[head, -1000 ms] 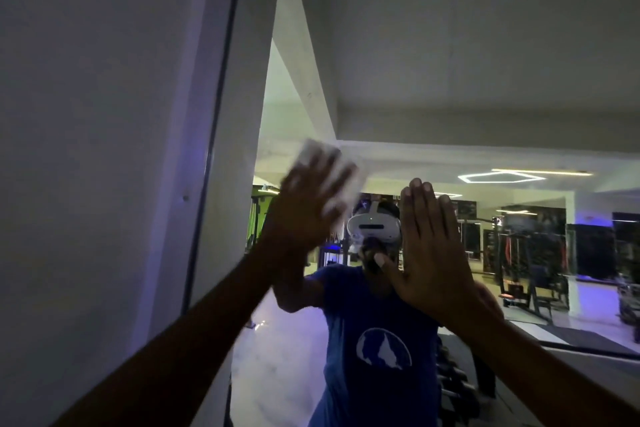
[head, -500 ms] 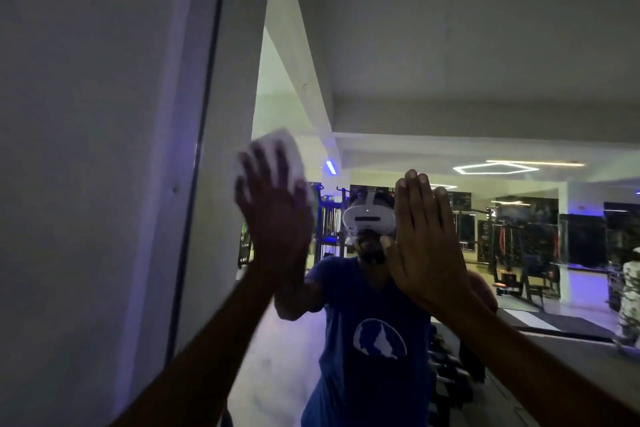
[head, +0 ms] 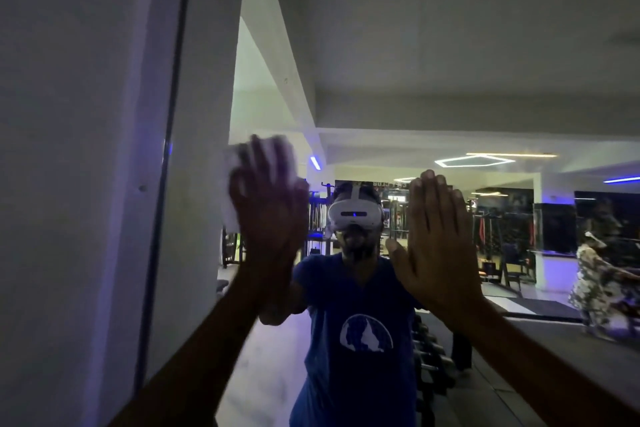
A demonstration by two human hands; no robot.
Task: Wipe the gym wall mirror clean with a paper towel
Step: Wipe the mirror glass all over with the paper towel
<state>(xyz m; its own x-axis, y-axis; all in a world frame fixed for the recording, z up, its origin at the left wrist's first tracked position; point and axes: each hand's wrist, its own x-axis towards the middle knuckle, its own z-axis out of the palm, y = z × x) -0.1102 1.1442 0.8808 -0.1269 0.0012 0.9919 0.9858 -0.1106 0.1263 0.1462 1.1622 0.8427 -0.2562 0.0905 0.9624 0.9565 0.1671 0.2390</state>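
The wall mirror (head: 433,62) fills most of the head view, its dark left edge running down beside a white wall. My left hand (head: 268,215) presses a white paper towel (head: 231,166) flat against the glass near that left edge, fingers spread and straight; the hand is motion-blurred and covers most of the towel. My right hand (head: 434,239) lies flat on the mirror to the right, fingers straight and together, holding nothing. Between my hands the glass reflects a person in a blue shirt with a white headset.
A white wall (head: 69,149) borders the mirror on the left. The reflection shows gym machines, a row of dumbbells (head: 433,357) low down, ceiling lights, and another person (head: 599,284) moving at the far right.
My left hand has swept the paper towel leftward across the glass from near the middle toward the mirror's left edge. My right hand has stayed flat in about the same place.
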